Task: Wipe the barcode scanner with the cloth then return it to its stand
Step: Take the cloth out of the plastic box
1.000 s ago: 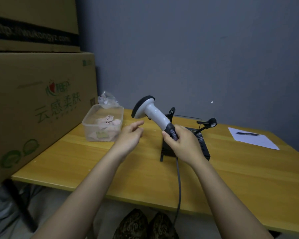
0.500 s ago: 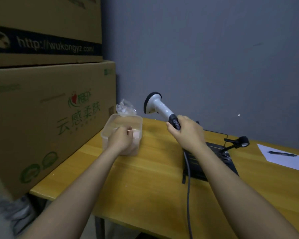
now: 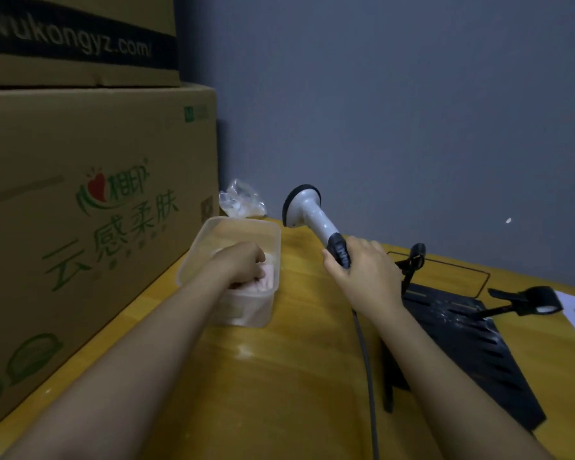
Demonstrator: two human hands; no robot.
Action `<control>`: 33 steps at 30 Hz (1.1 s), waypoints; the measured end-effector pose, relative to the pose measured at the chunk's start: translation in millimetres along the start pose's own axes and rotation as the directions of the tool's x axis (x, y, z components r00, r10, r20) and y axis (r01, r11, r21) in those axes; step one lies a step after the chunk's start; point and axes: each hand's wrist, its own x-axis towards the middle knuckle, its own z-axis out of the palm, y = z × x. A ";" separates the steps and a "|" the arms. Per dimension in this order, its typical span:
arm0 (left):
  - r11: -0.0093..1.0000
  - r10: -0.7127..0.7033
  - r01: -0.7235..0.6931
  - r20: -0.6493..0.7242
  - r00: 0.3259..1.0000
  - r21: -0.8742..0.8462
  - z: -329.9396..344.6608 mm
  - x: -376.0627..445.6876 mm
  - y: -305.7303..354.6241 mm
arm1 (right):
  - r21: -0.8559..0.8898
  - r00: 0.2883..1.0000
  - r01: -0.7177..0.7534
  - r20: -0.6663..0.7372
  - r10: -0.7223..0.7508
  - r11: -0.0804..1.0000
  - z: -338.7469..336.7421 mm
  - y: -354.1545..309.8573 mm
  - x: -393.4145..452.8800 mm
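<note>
Two hands work over the yellow desk (image 3: 279, 376). The left hand (image 3: 243, 265), mid-frame, is curled down inside the one clear plastic tub (image 3: 269, 240), fingers closed on the pale pink cloth (image 3: 266, 277). The right hand (image 3: 365, 277), just right of centre, is wrapped around the dark grip of the single white barcode scanner (image 3: 307, 210), held off the desk. One black stand (image 3: 472, 340) lies lower right. Two cardboard boxes (image 3: 80, 210) are stacked at left.
</note>
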 end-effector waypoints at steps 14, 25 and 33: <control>0.991 0.066 0.003 -0.496 0.866 0.136 -11.3 -28.2 9.7 | 0.104 0.998 -0.060 0.022 0.058 0.993 -4.7 -1.7 -4.0; 0.952 0.088 -0.290 -0.817 0.570 -0.100 -110.3 -115.7 89.9 | 0.139 0.987 -0.065 -0.140 0.084 0.988 -106.2 -19.8 -18.9; 0.815 0.176 -0.571 -0.894 0.412 -0.103 -157.2 -188.3 160.9 | 0.136 0.972 -0.032 -0.226 0.063 0.990 -186.3 -14.5 -52.0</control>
